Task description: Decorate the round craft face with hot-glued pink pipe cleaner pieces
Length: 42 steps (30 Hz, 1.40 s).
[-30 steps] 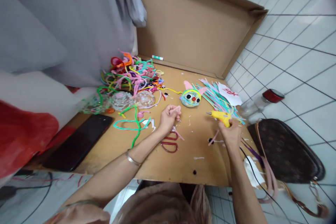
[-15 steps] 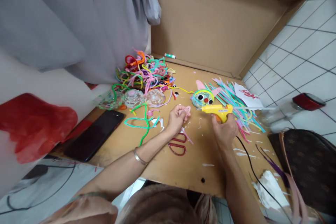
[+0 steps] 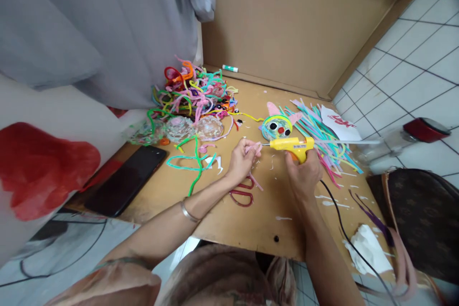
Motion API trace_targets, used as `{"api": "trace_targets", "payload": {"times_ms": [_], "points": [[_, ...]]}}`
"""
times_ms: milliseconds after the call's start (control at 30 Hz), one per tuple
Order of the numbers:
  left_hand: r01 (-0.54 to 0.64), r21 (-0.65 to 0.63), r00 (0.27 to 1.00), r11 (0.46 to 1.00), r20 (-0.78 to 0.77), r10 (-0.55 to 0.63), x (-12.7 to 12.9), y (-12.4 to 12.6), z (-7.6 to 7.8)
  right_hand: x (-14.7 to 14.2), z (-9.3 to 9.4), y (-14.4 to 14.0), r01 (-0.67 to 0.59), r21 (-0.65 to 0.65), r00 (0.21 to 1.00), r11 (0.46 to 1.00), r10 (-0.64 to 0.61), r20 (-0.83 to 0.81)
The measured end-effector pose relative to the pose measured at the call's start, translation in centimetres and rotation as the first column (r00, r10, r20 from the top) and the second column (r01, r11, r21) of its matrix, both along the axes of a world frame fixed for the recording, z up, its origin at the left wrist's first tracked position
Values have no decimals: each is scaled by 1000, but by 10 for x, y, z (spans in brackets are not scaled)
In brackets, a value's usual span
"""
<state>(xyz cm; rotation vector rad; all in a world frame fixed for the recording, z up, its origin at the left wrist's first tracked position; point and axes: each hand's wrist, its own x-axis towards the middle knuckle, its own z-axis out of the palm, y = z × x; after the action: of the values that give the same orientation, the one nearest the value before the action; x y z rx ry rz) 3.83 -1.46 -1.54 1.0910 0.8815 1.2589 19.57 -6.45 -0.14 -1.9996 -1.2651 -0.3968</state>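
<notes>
Head view: tiles [image 3: 423, 69] hemmed the table [image 3: 247, 224] rightward; above it, right hand [image 3: 304, 172] clasped glue gun [image 3: 289, 144], left hand [image 3: 242, 161] pinched pink piece [image 3: 256, 147].

The left hand [image 3: 241, 161] holds a small pink piece [image 3: 254, 148]. The right hand [image 3: 304, 172] grips a yellow glue gun [image 3: 289, 144], its nozzle [image 3: 266, 144] very near this piece. Red scissor handles [image 3: 241, 193] lie on the counter [image 3: 222, 227].

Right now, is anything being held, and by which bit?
The right grip has the yellow glue gun by its handle. The left grip pinches a small pink piece; the exact spot is hidden.
</notes>
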Motion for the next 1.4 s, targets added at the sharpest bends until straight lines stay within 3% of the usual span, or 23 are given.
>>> {"api": "trace_targets", "payload": {"times_ms": [700,1100,1400], "points": [[13,-7,1000,1000,25,-13,-1,-1,1,4,-5,-2,-46,-41,997,998,49,62],[9,13,1000,1000,18,-9,0,1,-1,5,-7,-1,-35,51,993,998,29,117],[7,-4,1000,1000,15,-7,0,0,0,4,-7,-1,-47,26,990,999,43,138]]}}
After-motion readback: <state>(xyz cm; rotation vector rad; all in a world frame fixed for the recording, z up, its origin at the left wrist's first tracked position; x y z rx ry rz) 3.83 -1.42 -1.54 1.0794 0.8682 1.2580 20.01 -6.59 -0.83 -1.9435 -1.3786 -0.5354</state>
